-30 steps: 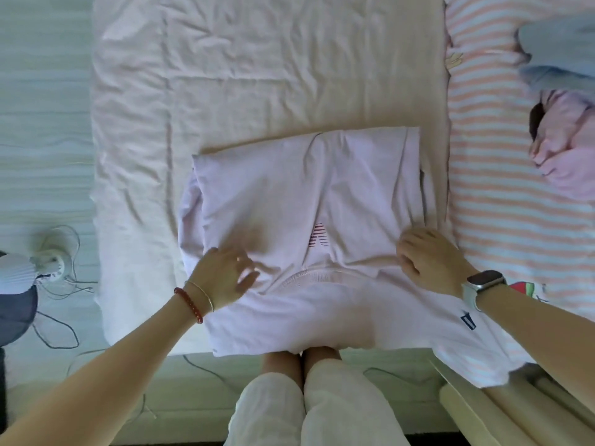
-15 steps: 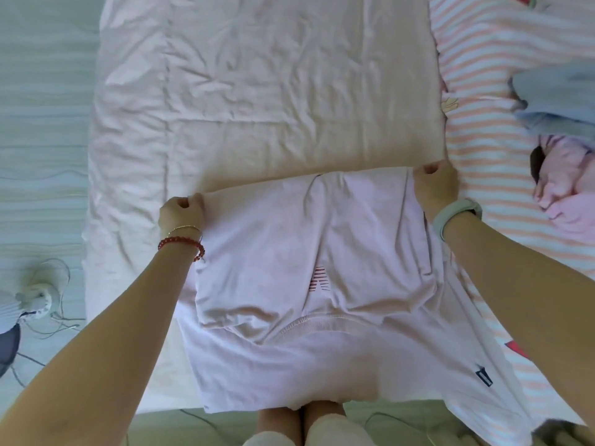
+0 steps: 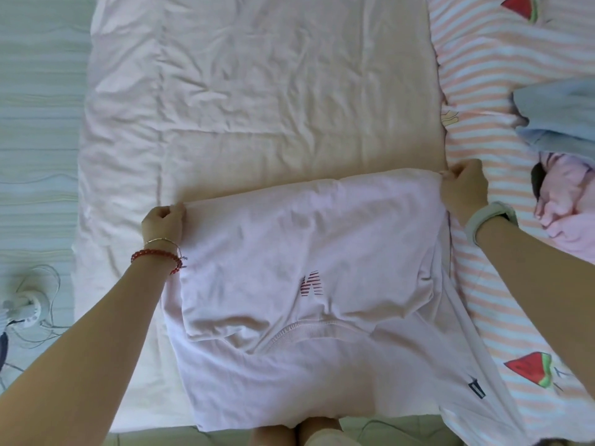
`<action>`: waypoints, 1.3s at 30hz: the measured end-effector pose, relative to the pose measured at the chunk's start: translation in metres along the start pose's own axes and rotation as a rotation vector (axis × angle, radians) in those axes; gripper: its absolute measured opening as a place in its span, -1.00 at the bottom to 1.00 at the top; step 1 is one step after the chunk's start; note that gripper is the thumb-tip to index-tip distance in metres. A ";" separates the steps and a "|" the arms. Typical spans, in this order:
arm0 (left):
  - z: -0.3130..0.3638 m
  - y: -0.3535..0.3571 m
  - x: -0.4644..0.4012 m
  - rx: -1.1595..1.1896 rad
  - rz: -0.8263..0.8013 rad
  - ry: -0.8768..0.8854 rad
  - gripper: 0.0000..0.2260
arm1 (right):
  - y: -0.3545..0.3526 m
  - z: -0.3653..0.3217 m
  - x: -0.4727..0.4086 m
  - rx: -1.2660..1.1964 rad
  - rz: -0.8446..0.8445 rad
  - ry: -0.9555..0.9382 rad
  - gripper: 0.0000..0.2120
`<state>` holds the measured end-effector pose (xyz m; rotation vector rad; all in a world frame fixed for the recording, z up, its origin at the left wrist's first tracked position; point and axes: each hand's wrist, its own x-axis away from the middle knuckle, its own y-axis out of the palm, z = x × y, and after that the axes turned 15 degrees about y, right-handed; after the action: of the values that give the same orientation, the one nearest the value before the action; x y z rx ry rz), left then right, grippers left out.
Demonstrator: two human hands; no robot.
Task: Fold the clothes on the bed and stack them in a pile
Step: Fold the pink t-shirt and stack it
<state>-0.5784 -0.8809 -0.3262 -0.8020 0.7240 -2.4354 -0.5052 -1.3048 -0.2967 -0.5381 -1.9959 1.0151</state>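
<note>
A pale pink T-shirt [image 3: 309,284] lies half-folded on the near part of the bed, its neckline and a small red logo facing up. My left hand [image 3: 164,220] pinches the far left corner of the folded edge. At the far right corner, my right hand [image 3: 463,185] pinches the same edge. The shirt's lower part hangs over the bed's near edge. A light blue garment [image 3: 560,114] and a crumpled pink garment [image 3: 566,204] lie unfolded at the right.
A wrinkled pink sheet [image 3: 257,91] covers the bed's left and middle. A striped cover with watermelon prints [image 3: 483,75] lies on the right. On the floor at the left sit a white device with cables [image 3: 25,310]. My knees [image 3: 299,436] touch the bed's near edge.
Both hands left the shirt's middle, reached to its far corners and took hold of them. The camera view tipped farther over the bed.
</note>
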 end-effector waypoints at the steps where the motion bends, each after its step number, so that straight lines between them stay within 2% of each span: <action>1: 0.003 0.001 -0.001 -0.041 -0.034 0.011 -0.86 | 0.001 -0.003 0.002 0.025 0.015 -0.043 -0.75; 3: 0.009 0.003 0.004 -0.123 -0.026 0.015 -0.81 | 0.003 -0.006 0.007 0.140 0.067 -0.172 -0.71; 7: 0.012 0.012 0.017 -0.236 0.133 0.013 -0.54 | 0.012 -0.004 0.017 0.465 0.121 -0.513 -0.69; 8: 0.011 0.013 0.018 -0.324 0.136 0.098 -0.53 | 0.015 -0.005 0.018 0.552 0.115 -0.606 -0.69; 10: 0.004 0.013 0.015 -0.539 0.025 0.362 -0.59 | 0.024 -0.008 0.018 0.683 0.037 -0.745 -0.65; 12: -0.001 0.013 0.007 -0.649 -0.140 0.547 -0.69 | 0.034 -0.011 0.017 0.749 -0.056 -0.761 -0.63; 14: 0.000 0.012 -0.001 -0.690 -0.267 0.604 -0.72 | 0.040 -0.012 0.014 0.803 -0.083 -0.695 -0.64; 17: 0.006 0.008 -0.012 -0.743 -0.494 0.646 -0.64 | 0.037 -0.013 0.006 0.862 -0.088 -0.658 -0.64; 19: 0.011 0.000 -0.018 -0.709 -0.628 0.640 -0.57 | 0.031 -0.015 0.000 0.899 -0.159 -0.642 -0.61; 23: 0.024 -0.015 -0.028 -0.726 -0.739 0.604 -0.65 | 0.018 -0.024 -0.001 0.921 -0.340 -0.624 -0.57; 26: 0.035 -0.016 -0.031 -0.722 -0.710 0.611 -0.78 | 0.010 -0.032 0.000 0.968 -0.364 -0.581 -0.63; 30: 0.062 -0.014 -0.036 -0.747 -0.576 0.631 -0.85 | 0.006 -0.051 0.002 0.952 -0.085 -0.650 -0.78; 34: 0.113 -0.020 -0.059 -0.918 -0.275 0.782 -0.84 | -0.005 -0.086 0.005 0.798 0.191 -0.715 -0.75; 39: 0.168 -0.038 -0.072 -0.801 0.104 0.898 -0.82 | -0.026 -0.134 0.016 0.539 0.419 -0.804 -0.78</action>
<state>-0.4287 -0.8669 -0.2153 0.1814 2.0704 -2.3122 -0.4057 -1.2471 -0.2221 -0.2598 -2.1498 2.2135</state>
